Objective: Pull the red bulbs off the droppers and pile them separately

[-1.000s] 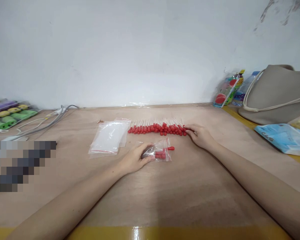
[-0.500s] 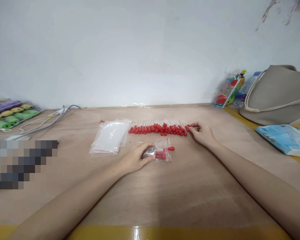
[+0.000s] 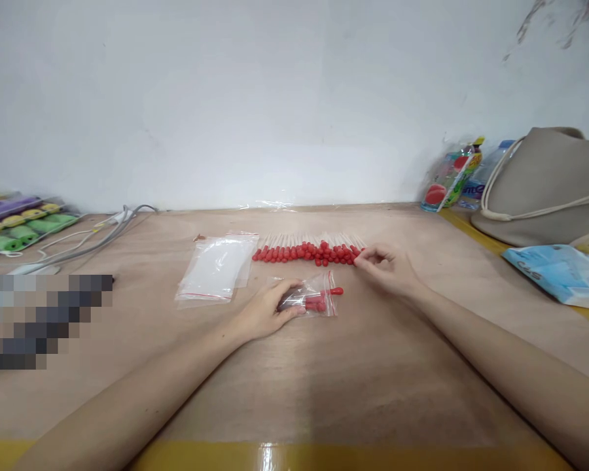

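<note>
Your right hand [image 3: 385,269] drew back toward near edge, fingertips pinched together at right end of dropper row [image 3: 307,252]; hold on dropper unconfirmed, pick apparently under way. Your left hand [image 3: 267,311] stayed clamped on part-filled zip bag [image 3: 320,299], mid-table [image 3: 324,379], just nearside of row.

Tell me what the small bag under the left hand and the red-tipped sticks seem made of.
Small bag: thin clear plastic film, glossy and wrinkled, with a red seal strip. Red-tipped sticks: tips look like matte rubber or soft plastic; pale stems plastic or glass, too small to tell.
</note>
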Motion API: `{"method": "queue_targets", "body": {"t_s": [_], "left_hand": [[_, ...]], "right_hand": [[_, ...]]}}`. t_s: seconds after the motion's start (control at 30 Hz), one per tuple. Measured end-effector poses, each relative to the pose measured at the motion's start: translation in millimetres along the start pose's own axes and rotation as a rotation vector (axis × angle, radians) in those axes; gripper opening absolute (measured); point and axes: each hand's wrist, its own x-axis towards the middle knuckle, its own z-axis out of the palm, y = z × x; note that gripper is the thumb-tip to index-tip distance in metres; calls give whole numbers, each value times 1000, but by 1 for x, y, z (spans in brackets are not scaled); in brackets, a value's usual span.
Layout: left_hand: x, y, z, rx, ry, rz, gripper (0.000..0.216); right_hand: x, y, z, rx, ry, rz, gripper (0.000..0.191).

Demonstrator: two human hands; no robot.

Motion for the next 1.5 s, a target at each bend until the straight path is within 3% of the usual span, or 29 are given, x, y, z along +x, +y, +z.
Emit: {"method": "queue_targets", "body": {"t_s": [0.07,0.17,0.3,0.43,0.63,0.77,1.03,1.2,1.5], "left_hand": [[0,0,0,4,5,6,41],[0,1,0,13,12,21,41],[0,2,0,15,11,29,41],[1,3,-1,-5,7,48,43],[1,4,0,5,19,58,41],[1,5,0,4,18,68,41],[1,3,1,-6,-1,47,45],[2,5,-1,3,-7,40,43],[0,4,1,-7,-9,35,44]], "right_hand": [[-6,-18,5,44,-233,-154,19],[-13,-31,15,35,-382,-237,18],[-17,-32,27,64,-434,-160,16],[-19,-36,37,172,-367,-13,15],[-22,-49,37,285,-557,-2,20],[-22,-54,35,309,-643,86,22],[-19,-42,33,295,-526,134,18],[-17,-40,29,173,-524,1,31],[-18,-45,30,67,-548,-20,17]]}}
